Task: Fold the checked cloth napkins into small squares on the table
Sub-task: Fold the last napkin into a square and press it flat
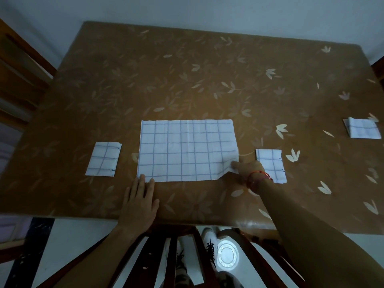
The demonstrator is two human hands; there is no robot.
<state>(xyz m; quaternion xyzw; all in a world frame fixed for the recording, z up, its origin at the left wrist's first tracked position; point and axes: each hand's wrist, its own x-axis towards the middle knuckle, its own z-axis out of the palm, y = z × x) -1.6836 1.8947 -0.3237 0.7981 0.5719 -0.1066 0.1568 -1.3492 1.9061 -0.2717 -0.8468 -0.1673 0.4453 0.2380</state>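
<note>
on the brown leaf-print table cover [207, 69], right in the middle and close to the near edge, sits the checked napkin [187, 150] that's being worked on. it's a flat rectangle for now, not a small square yet.

hands: the left hand [139, 200] is flat with its fingers straight and together, fingertips pressing the near-left corner down. the right hand [247, 169] (the one with the red bracelet [259, 176]) is pinched on the near-right corner, which is lifted and a bit crumpled off the table.

what i'd worry about:
- only that one corner is held on the right. if it gets carried over to the left on its own, the far-right corner lags behind and the fold comes out skewed, with the check lines not meeting up.
- the left hand pins with fingertips only, and that cover looks slick, so a tug could slide the whole cloth instead of folding it.
- the right wrist is just beside the folded square on the right [270, 163], so a sloppy sweep could knock it out of shape.

the other two, the folded square on the left [103, 160] and the one at the far right [362, 128], sit well apart from the action and look safe.

orientation: the long axis runs left to right, roughly parallel to the near table edge, with the short ends facing the two nearer squares. there's a faint crease across the middle, so my guess is the next fold goes right end over left.
</note>
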